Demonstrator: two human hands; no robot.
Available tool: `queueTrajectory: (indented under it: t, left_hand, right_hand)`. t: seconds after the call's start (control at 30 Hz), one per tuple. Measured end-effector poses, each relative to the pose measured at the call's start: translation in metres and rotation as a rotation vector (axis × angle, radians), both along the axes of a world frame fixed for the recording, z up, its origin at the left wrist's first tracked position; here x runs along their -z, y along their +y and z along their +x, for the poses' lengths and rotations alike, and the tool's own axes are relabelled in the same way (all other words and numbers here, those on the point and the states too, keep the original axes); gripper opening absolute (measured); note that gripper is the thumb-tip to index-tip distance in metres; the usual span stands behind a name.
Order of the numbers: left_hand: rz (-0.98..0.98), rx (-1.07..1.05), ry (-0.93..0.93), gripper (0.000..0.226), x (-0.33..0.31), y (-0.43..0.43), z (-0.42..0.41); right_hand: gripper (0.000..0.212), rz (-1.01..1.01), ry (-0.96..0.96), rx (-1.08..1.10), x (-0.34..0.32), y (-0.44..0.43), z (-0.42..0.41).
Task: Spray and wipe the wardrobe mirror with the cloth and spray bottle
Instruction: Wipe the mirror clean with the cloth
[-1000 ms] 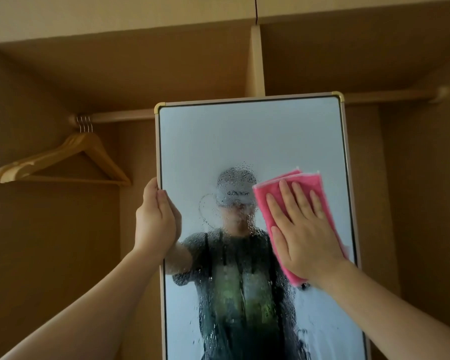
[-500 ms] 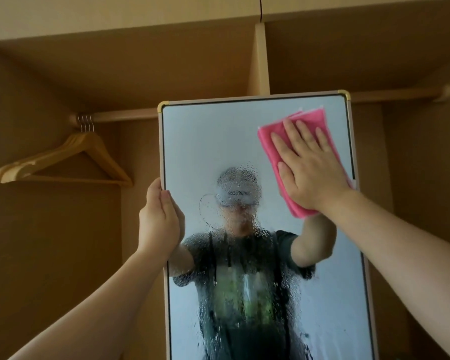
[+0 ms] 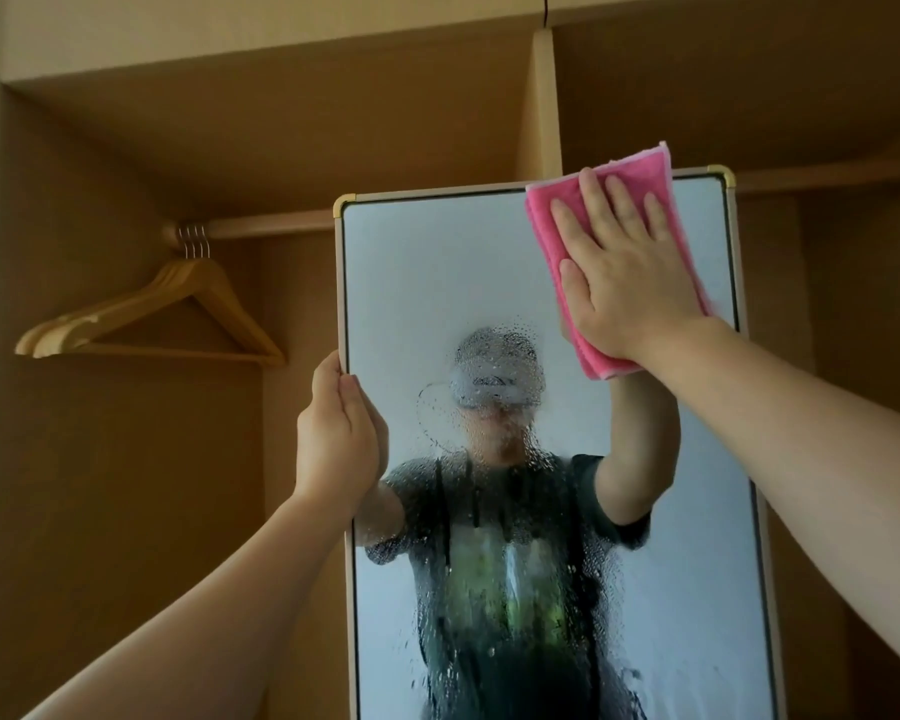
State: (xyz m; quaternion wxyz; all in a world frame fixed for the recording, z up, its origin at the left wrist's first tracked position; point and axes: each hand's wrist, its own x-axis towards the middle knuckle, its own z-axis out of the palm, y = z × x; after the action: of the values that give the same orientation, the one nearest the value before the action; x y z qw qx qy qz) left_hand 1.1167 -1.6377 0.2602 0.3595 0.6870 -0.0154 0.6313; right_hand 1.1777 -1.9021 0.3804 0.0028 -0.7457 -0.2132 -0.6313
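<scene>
In the open wardrobe (image 3: 126, 485) stands the framed mirror (image 3: 437, 283), droplets beading its middle and lower glass, the top clear. A folded pink cloth (image 3: 539, 220) lies over its upper right corner under the flat, spread-fingered right grip (image 3: 624, 272). The left grip (image 3: 336, 433) clasps the mirror's left edge.

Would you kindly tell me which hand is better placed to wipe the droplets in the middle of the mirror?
Right, probably. The right hand presses the folded pink cloth flat on the gold-cornered wardrobe mirror, just above the water droplets. The left hand grips the mirror's left edge and holds no cloth.
</scene>
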Motion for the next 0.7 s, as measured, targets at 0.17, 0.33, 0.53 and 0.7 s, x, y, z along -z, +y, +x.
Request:
queueTrajectory:
  t: [0.17, 0.33, 0.53, 0.7]
  left_hand:
    - [0.008, 0.004, -0.003, 0.041, 0.000, 0.000, 0.001]
    - [0.009, 0.001, -0.001, 0.040, 0.001, 0.002, 0.002]
    - [0.011, 0.016, -0.011, 0.041, 0.001, 0.000, 0.001]
    - [0.013, 0.030, -0.010, 0.040, 0.001, 0.001, 0.001]
  right_hand:
    - [0.061, 0.006, -0.002, 0.006, -0.002, 0.011, -0.004]
    - [0.060, -0.041, -0.014, -0.008, 0.007, 0.028, -0.008]
    - [0.059, -0.055, -0.016, -0.026, 0.030, 0.034, -0.009]
    - [0.059, -0.055, 0.010, -0.044, 0.066, 0.039, -0.013]
